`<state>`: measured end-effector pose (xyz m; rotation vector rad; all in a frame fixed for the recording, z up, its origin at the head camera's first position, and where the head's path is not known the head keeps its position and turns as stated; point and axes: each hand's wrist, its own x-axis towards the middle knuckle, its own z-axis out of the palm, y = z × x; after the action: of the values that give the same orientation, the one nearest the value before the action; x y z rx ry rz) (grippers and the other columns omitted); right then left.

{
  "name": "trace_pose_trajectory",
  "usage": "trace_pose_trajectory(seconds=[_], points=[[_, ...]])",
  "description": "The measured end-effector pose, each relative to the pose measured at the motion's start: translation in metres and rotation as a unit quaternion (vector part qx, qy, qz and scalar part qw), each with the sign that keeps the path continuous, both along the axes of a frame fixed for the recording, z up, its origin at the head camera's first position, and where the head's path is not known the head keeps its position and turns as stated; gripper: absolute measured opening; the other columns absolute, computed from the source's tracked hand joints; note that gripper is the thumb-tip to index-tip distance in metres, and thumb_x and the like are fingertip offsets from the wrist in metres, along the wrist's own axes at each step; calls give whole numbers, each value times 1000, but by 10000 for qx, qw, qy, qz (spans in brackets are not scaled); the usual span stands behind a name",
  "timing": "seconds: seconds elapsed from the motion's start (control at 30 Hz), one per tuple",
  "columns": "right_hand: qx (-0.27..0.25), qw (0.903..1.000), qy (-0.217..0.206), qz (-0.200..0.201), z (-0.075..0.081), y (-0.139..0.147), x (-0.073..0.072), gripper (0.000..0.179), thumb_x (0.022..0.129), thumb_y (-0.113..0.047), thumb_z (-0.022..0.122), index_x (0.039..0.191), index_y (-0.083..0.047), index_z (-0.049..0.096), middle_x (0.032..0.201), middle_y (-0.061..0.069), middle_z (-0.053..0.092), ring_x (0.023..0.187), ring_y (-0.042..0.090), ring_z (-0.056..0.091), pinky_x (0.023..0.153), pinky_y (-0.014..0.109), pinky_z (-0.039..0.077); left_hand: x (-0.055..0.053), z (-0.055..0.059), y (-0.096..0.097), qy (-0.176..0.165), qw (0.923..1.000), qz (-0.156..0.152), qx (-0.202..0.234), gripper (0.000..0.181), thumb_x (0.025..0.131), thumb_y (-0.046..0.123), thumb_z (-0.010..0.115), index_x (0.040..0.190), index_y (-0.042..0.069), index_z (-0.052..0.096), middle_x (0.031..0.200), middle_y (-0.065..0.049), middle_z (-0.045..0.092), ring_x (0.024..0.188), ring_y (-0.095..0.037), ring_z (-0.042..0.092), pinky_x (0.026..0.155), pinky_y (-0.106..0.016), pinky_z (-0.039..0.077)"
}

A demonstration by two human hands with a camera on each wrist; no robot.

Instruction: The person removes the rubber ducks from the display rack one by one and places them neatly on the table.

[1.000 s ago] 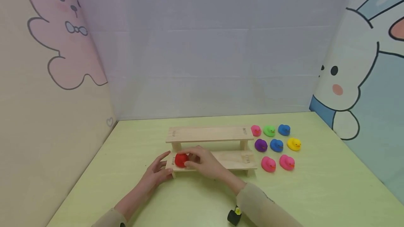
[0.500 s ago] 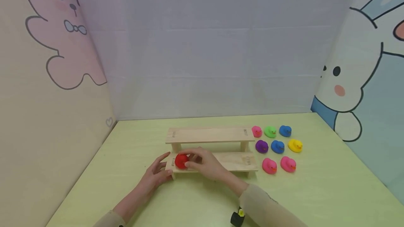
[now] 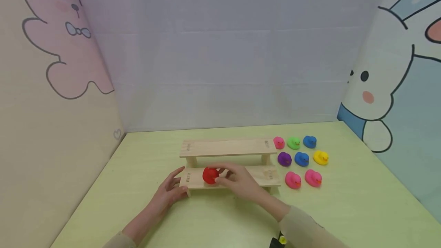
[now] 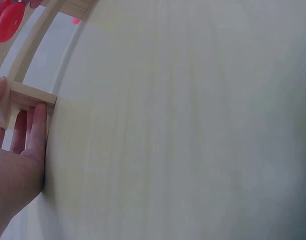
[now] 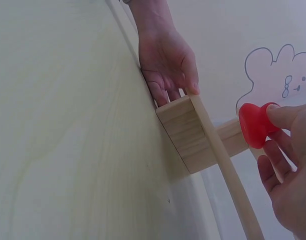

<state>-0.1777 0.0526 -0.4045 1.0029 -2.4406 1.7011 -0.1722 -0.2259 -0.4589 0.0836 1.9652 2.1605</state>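
A red rubber duck [image 3: 210,175] is pinched between the thumb and fingers of my right hand [image 3: 241,181], over the left part of the lower step of a two-step wooden shelf [image 3: 231,147]. In the right wrist view the red duck [image 5: 254,125] appears raised just off the board's face. My left hand [image 3: 169,191] grips the left end of the lower step, thumb at the front edge. The left wrist view has the fingers [image 4: 38,125] of that hand against the wooden support [image 4: 33,94].
Right of the shelf sit several rubber ducks: pink [image 3: 293,180], purple [image 3: 284,159], blue [image 3: 301,159], yellow [image 3: 320,157] and green [image 3: 294,142] among them. A small black object with a yellow spot [image 3: 277,241] lies by the right sleeve.
My right hand has slid the red duck's position rightward along the lower step, away from its left end. The left hand keeps its hold on the shelf.
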Motion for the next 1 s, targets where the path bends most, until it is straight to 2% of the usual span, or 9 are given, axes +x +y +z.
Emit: trace_pose_trajectory(seconds=[0.23,0.43,0.67,0.83,1.0], points=[[25,9983,520,-251,5,32,10,35,92,-13,69,127,-14,65,112,-4,66,98,19,58,78,33,52,0,0,0,47,10000,2,16,72,90,0,67,151,14,33,132,-22,46,111,-27,57,89,-41,51],[104,9939,940,-575,9,59,19,36,92,-11,69,127,-16,65,111,-7,64,99,19,58,77,33,53,0,1,0,79,10000,-28,22,72,90,0,67,152,14,32,131,-22,47,110,-27,57,89,-41,52],[12,9876,1365,-780,13,89,28,41,90,-6,70,129,-14,63,117,-3,63,102,18,56,76,31,52,0,1,-1,92,9999,-93,-2,72,90,1,66,152,14,32,133,-23,46,111,-27,57,90,-41,51],[336,9837,1300,-1199,15,114,34,44,89,-7,71,130,-18,62,120,-6,62,104,20,55,76,29,53,0,1,-1,118,9998,-122,-46,71,91,2,66,152,14,31,134,-23,45,112,-27,56,90,-40,51],[676,9783,922,-1728,16,138,41,46,89,-9,72,131,-26,61,119,-9,59,97,19,56,73,30,55,-1,1,-1,110,9998,-140,-42,72,91,2,66,152,14,31,135,-23,45,113,-27,56,91,-40,51]])
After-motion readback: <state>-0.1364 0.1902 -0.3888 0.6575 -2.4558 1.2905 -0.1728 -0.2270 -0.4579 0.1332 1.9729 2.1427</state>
